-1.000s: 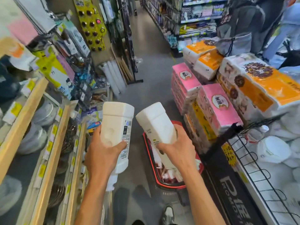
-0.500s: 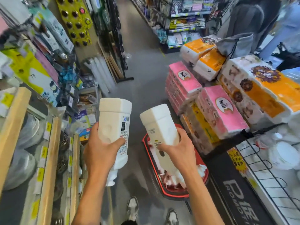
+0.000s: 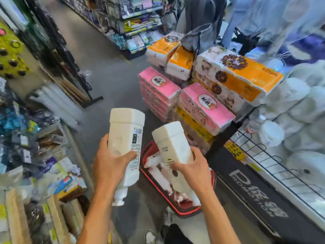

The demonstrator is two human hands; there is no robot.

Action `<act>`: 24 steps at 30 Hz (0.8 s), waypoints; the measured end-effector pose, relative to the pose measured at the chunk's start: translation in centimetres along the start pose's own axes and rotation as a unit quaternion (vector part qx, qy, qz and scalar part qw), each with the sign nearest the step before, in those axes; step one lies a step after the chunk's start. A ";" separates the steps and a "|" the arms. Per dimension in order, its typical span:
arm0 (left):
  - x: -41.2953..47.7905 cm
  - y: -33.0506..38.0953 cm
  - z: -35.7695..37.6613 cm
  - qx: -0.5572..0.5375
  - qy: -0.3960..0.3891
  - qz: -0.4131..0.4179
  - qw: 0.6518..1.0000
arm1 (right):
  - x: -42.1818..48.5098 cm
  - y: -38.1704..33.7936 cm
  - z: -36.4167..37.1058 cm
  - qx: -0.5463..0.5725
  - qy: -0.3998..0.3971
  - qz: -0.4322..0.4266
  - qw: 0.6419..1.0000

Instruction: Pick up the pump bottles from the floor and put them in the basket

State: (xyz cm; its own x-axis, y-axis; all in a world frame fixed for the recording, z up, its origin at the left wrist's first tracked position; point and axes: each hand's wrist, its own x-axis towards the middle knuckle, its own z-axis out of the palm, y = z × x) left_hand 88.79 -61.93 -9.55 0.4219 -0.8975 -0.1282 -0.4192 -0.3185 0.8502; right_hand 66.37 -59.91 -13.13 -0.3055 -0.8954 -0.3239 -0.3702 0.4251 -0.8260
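Pink packs [image 3: 159, 85] shifted left, basket [image 3: 146, 152] part-hidden behind R hand [image 3: 193, 171] bottle [image 3: 173, 143]

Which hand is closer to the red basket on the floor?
Right. The right hand holds its bottle directly over the red basket; the left hand holds the other bottle off to the basket's left.

- Bright, even shop light, probably from overhead, though no lamp shows.
- The left bottle [image 3: 125, 131] and right bottle [image 3: 171, 141] look washed pale; their label print is mostly unreadable.
- Motion blur smears the left shelves [image 3: 35, 155] and the far right corner into streaks.
- Wide-angle bending curves lines toward the edges.
- Soft, faint shadows lie on the grey floor [image 3: 109, 76]; the pink packs [image 3: 205, 104] are sharpest.
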 end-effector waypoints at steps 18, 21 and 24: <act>8.6 7.7 12.9 0.063 -0.197 0.113 0.972 | 11.7 3.2 -6.9 0.123 0.187 0.130 0.966; 9.7 6.2 16.7 0.069 -0.251 0.106 0.960 | 12.4 6.2 -6.1 0.135 0.203 0.183 0.952; 10.2 3.5 21.2 0.054 -0.292 0.090 0.951 | 12.4 9.8 -4.4 0.118 0.224 0.260 0.932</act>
State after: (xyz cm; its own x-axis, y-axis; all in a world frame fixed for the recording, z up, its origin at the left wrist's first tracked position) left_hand 74.55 -78.63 -18.73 -0.1695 -0.9470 -0.2729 -0.5353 -0.1440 0.8323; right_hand 55.09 -66.24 -23.18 -0.7446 -0.4087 -0.5278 0.1178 0.6978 -0.7065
